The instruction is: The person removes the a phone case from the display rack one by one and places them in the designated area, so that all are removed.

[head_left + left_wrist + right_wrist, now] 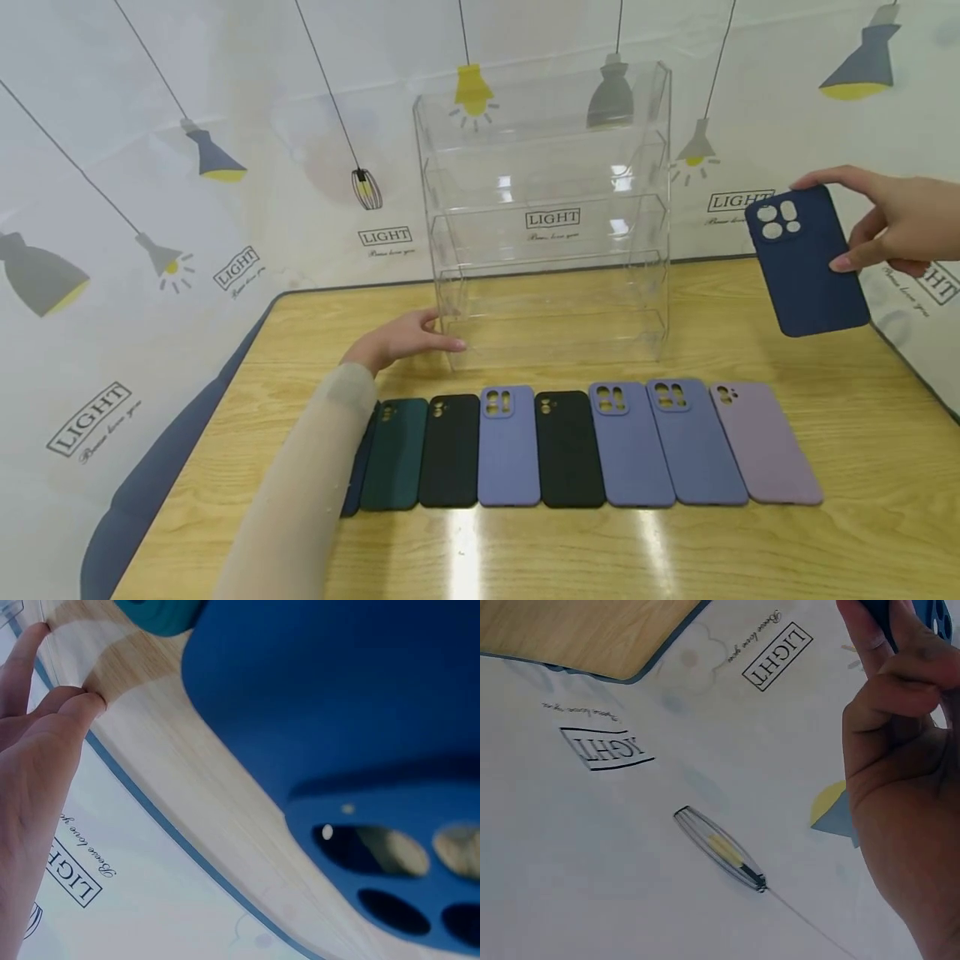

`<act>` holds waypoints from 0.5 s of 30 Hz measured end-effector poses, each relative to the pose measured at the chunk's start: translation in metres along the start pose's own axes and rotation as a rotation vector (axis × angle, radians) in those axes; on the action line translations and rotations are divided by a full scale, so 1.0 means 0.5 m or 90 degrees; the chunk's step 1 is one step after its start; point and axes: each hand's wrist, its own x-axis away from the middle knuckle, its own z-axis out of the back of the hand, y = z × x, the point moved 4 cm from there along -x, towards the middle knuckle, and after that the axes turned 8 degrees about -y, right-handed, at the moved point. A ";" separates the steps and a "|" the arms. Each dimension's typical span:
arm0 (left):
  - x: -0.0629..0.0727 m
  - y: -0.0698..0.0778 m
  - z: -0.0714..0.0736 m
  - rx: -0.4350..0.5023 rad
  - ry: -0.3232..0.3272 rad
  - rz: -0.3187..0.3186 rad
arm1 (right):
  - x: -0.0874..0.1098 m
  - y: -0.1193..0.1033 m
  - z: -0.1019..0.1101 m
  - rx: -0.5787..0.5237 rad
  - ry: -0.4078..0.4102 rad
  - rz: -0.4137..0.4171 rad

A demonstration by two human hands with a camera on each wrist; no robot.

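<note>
My right hand (pixel 911 221) holds a dark blue phone case (pixel 810 275) up at the right, thumb on its face and a finger over its top edge. The case is tilted, its camera cutouts at upper left. At the lower left corner of a clear tiered display rack (pixel 551 325), my left hand (pixel 401 340) grips the side, thumb at the front and fingers partly hidden behind. In front of the rack lies a row of cases, among them a green case (pixel 393 454), a black case (pixel 450 450) and a pink-purple case (pixel 765 442).
Lavender-blue cases (pixel 508 458) and another black case (pixel 570 450) fill the middle of the row. My left forearm partly covers a navy case (pixel 315 697) at its left end. Behind the wooden table (pixel 570 554) hangs a white backdrop (pixel 315 83) printed with lamps.
</note>
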 end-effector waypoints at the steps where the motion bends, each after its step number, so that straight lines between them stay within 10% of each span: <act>1: 0.000 0.000 0.000 0.001 0.000 0.000 | 0.001 0.013 -0.008 -0.007 -0.001 -0.005; 15: -0.001 -0.001 0.003 -0.003 -0.003 -0.012 | 0.006 0.183 -0.148 -0.102 -0.031 -0.008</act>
